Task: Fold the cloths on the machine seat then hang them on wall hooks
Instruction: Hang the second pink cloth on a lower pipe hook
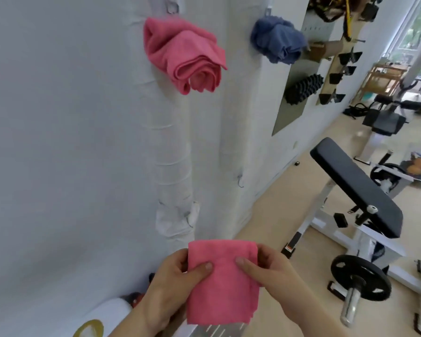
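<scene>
Nearest the camera, the left hand (170, 283) and right hand (275, 276) each pinched the held cloth (223, 288) by an upper corner. Each thumb lay on the front face. The other fingers were curled behind the cloth and mostly hidden. The held cloth was pink, folded to a small rectangle, and hung free below the grip in front of the wall (71, 142). Several layered edges showed at its lower right corner.

Assessment: the held cloth looked light, soft and limp, with a napped surface unlikely to slip. Its layers could slide apart or sag if gripped at one corner only. Hold is best kept at the top fold, with all layers pinched together.

To the right, in the middle distance, stood a bench pad (355, 190) with a weight plate (360, 280) below it. No cloth was seen on the pad.

Higher on the wall, a hung pink cloth (185, 57) was bunched below a hook (172, 7). Beyond it a blue cloth (277, 40) hung likewise. Whether a free hook remained could not be told with certainty.
</scene>
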A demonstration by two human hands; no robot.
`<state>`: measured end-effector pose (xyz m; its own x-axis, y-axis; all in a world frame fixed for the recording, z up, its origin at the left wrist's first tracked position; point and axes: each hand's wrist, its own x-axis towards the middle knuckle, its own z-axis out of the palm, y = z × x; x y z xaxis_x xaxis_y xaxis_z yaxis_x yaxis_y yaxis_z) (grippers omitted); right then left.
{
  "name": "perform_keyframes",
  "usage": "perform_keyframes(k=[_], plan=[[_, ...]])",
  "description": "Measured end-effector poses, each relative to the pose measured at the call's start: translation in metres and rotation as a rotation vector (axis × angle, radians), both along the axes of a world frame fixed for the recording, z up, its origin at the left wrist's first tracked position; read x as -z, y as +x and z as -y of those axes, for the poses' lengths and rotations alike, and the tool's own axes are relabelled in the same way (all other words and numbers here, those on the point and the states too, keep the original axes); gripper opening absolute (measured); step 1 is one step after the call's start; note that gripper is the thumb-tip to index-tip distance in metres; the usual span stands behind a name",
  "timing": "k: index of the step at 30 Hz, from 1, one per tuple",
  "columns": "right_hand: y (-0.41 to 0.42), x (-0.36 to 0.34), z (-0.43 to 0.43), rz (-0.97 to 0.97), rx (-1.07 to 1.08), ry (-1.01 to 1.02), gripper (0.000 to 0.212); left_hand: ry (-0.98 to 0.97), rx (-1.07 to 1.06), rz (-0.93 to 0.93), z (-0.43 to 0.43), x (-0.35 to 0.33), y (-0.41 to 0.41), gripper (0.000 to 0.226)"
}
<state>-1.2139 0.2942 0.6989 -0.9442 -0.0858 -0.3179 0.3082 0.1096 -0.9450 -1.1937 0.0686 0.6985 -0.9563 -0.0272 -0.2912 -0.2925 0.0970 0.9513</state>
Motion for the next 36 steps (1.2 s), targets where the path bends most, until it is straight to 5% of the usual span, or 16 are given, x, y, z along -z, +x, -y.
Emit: perform_keyframes(k=[9, 21, 31, 36], plan=[[-0.115, 0.018, 0.048, -0.106, -0.156, 0.100, 0.016, -0.036, -0.223, -0.030, 0.039, 0.005, -0.072, 0.010], [-0.247, 0.081, 0.082, -0.305, -0.470, 0.457, 0.025, -0.540, -0.226, 0.020, 0.049, 0.073, -0.151, 0.024], [-0.278, 0.122, 0.106, -0.425, -0.507, 0.645, 0.036, -0.352, -0.472, -0.064, 0.043, 0.121, -0.170, 0.032], [-0.273, 0.143, 0.109, -0.497, -0.487, 0.746, 0.039, -0.495, -0.452, -0.230, 0.033, 0.143, -0.159, 0.022]])
